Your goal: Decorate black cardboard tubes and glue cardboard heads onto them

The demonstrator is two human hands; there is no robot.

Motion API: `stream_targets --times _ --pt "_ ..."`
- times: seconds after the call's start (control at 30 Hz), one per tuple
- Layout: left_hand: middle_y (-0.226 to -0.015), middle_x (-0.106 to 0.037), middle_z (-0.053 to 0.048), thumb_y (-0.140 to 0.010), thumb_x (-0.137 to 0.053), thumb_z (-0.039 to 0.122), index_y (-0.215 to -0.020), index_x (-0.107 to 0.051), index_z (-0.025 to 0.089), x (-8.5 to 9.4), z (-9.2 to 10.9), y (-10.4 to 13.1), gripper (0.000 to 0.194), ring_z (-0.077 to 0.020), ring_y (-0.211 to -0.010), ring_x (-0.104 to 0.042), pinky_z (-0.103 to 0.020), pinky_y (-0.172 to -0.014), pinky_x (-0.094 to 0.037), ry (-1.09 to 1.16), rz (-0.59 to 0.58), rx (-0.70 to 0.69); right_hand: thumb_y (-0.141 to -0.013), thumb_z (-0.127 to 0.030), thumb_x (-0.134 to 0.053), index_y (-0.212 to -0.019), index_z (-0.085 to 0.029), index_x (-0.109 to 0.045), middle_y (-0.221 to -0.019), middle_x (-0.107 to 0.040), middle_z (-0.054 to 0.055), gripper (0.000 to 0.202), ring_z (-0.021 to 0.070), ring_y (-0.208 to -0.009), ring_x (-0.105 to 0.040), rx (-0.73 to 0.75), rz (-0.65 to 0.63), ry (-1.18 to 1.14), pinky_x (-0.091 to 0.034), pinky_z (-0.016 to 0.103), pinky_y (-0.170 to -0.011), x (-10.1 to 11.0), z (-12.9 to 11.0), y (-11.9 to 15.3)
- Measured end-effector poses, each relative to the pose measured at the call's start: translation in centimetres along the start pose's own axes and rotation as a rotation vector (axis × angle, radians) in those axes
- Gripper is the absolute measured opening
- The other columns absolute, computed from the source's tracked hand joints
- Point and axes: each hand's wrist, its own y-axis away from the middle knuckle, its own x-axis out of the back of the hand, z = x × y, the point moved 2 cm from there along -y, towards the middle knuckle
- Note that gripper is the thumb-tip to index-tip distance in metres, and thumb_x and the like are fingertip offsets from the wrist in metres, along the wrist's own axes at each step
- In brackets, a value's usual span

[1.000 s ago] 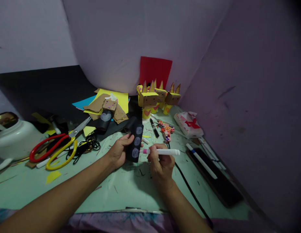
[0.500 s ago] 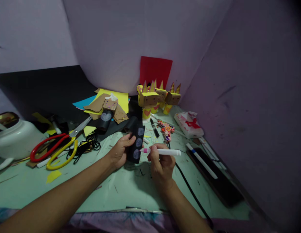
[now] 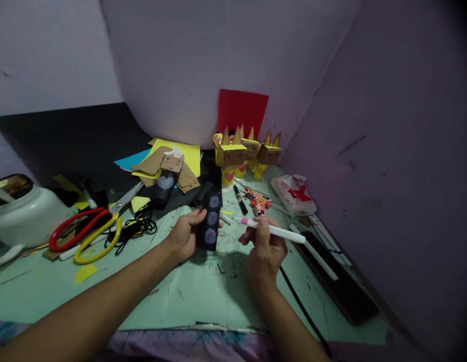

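Observation:
Three pale round patches run down a black paper tube (image 3: 209, 223), which my left hand (image 3: 186, 234) grips by its left side, thumb on the front. To the right, my right hand (image 3: 265, 246) pinches a white marker (image 3: 286, 232) with a pink band near its tip. The tip points left toward the tube but stays apart from it. Behind my left hand lies a small figure with a cardboard head (image 3: 172, 163) and a black tube body bearing a pale heart (image 3: 166, 181).
Large scissors (image 3: 116, 213) with red and yellow handles lie left, beside tangled black cord (image 3: 137, 226) and a white pot (image 3: 29, 216). Yellow box-headed figures (image 3: 233, 156) stand at the back before red paper (image 3: 243, 113). A tissue pack (image 3: 293, 193) and a dark phone-like slab (image 3: 342, 286) lie right.
My right hand has drawn the marker away from the tube's lowest patch, moving right. The tube has turned slightly in my left hand and shifted a little left.

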Motion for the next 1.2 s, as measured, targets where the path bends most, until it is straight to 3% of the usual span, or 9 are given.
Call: stream_targets --times 0.1,0.2,0.33,0.47,0.6,0.77,1.07,1.2 --pt "-0.072 -0.069 -0.012 -0.084 -0.047 0.018 -0.095 -0.063 0.007 0.3 0.3 -0.1 0.022 -0.0202 -0.061 -0.066 -0.033 -0.056 -0.055 0.049 0.019 0.051 -0.083 -0.041 -0.056 -0.092 -0.019 -0.057 -0.051 -0.054 -0.008 0.025 0.0078 -0.039 -0.048 -0.165 0.073 -0.094 -0.040 0.020 -0.041 0.2 0.2 -0.9" --pt "-0.074 -0.069 -0.012 -0.084 -0.046 0.017 -0.098 -0.063 0.007 0.4 0.5 -0.1 0.024 -0.0197 -0.061 -0.066 -0.033 -0.056 -0.055 0.065 0.017 0.044 -0.080 -0.039 -0.060 -0.099 -0.018 -0.058 -0.063 -0.061 -0.004 0.028 0.0090 -0.048 -0.056 -0.235 0.004 -0.076 -0.048 0.023 -0.050 0.3 0.5 -1.0" --pt "-0.077 -0.070 -0.012 -0.083 -0.048 0.015 -0.094 -0.062 0.009 0.2 0.6 0.1 0.020 -0.0190 -0.062 -0.066 -0.030 -0.055 -0.053 0.069 -0.009 -0.009 -0.079 -0.034 -0.060 -0.101 -0.018 -0.057 -0.073 -0.067 -0.001 0.028 0.0138 -0.065 -0.065 -0.134 -0.105 0.018 -0.054 0.032 -0.067 0.1 0.7 -0.4" --pt "-0.076 -0.070 -0.012 -0.081 -0.049 0.013 -0.096 -0.061 0.009 0.1 0.5 0.3 0.019 -0.0187 -0.059 -0.065 -0.030 -0.053 -0.051 0.064 -0.035 -0.044 -0.079 -0.033 -0.060 -0.101 -0.017 -0.056 -0.074 -0.068 0.000 0.028 0.0163 -0.070 -0.067 -0.076 -0.127 0.040 -0.054 0.036 -0.072 -0.1 0.6 -0.2" --pt "-0.075 -0.070 -0.011 -0.080 -0.051 0.012 -0.099 -0.060 0.010 0.2 0.4 0.2 0.022 -0.0193 -0.059 -0.065 -0.029 -0.051 -0.050 0.056 -0.056 -0.061 -0.082 -0.039 -0.058 -0.105 -0.014 -0.059 -0.068 -0.067 0.001 0.033 0.0134 -0.057 -0.062 -0.073 -0.093 0.034 -0.052 0.030 -0.060 0.0 0.4 -0.2" --pt "-0.073 -0.069 -0.011 -0.078 -0.055 0.014 -0.094 -0.062 0.010 0.2 -0.1 0.2 0.017 -0.0185 -0.057 -0.064 -0.028 -0.051 -0.049 0.031 -0.088 -0.047 -0.079 -0.044 -0.062 -0.087 -0.011 -0.067 -0.049 -0.058 -0.003 0.035 0.0108 -0.043 -0.052 -0.013 0.022 0.022 -0.042 0.024 -0.044 0.2 0.0 0.2" --pt "-0.069 -0.066 -0.005 -0.074 -0.063 0.012 -0.092 -0.062 0.012 -0.8 -1.3 0.9 0.018 -0.0138 -0.059 -0.061 -0.023 -0.054 -0.049 -0.036 -0.120 -0.064 -0.087 -0.033 -0.052 -0.075 -0.016 -0.061 -0.052 -0.054 -0.004 0.023 0.0103 -0.045 -0.052 0.270 -0.050 0.220 -0.040 0.023 -0.047 0.4 -0.3 0.4" --pt "-0.068 -0.065 -0.004 -0.074 -0.063 0.013 -0.090 -0.063 0.011 -0.8 -1.3 1.0 0.016 -0.0127 -0.057 -0.059 -0.022 -0.052 -0.048 -0.056 -0.121 -0.067 -0.088 -0.031 -0.051 -0.076 -0.016 -0.060 -0.055 -0.056 -0.003 0.022 0.0116 -0.047 -0.055 0.290 -0.093 0.315 -0.042 0.024 -0.049 0.6 0.0 0.5"
